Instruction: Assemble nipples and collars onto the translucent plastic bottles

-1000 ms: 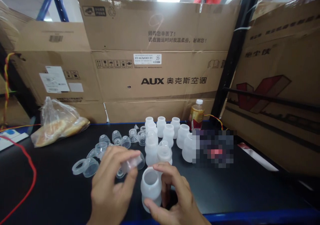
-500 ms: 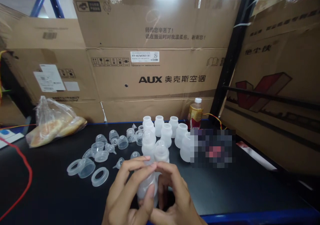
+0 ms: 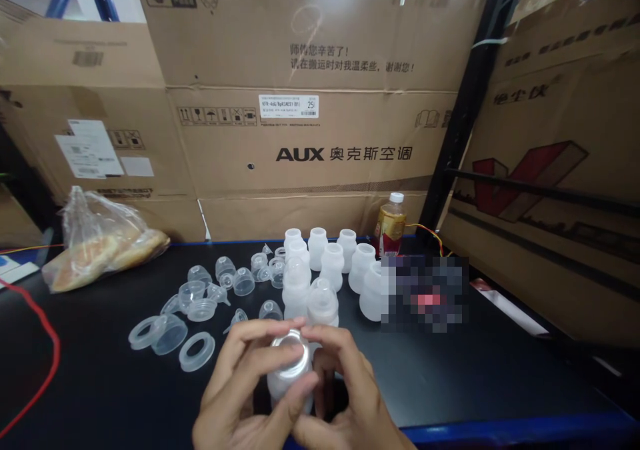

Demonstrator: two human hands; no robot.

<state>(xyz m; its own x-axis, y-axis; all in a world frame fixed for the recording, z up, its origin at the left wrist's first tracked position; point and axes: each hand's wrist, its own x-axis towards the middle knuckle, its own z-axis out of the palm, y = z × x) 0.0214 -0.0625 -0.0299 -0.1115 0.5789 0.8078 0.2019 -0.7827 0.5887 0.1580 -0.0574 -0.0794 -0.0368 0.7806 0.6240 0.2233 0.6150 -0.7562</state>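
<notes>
A translucent white baby bottle (image 3: pixel 284 387) is held low in front of me, its round rim facing up toward the camera. My left hand (image 3: pixel 243 387) curls round its left side, fingers across the top and thumb on the near side. On the right, my right hand (image 3: pixel 353 387) closes round the same bottle, with bent fingers at the rim. Whether a clear ring sits on the rim I cannot tell. Just beyond my fingers stand a bottle with a clear domed top (image 3: pixel 323 300) and several open-necked white bottles (image 3: pixel 332 263).
Loose clear rings (image 3: pixel 186 357), domed caps (image 3: pixel 243 282) and nipples (image 3: pixel 237 318) lie left of the bottles on the black table (image 3: pixel 480 383). Bagged bread (image 3: pixel 103 257) sits far left. A drink bottle (image 3: pixel 391 223) stands before the cardboard (image 3: pixel 320 183); a blurred patch covers something at right.
The held bottle has tipped so its rim shows between my fingers. My left hand has shifted slightly left, and the camera view has moved a little.
</notes>
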